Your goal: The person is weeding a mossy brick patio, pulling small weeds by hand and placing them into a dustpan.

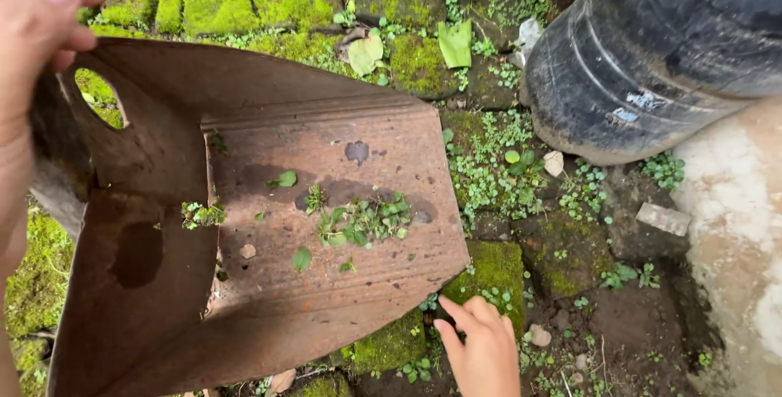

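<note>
Open ground near right; far right blocked
Black barrel [652, 47] fills the far right (rusty scoop [269, 226] spans the left); bare soil [627, 324] lies between.

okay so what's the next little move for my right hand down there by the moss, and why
Probably pinch the small weeds at the right hand fingertips and drop them in the rusty scoop. The left hand holds the scoop beside them, and it already carries a pile of pulled greens.
</note>
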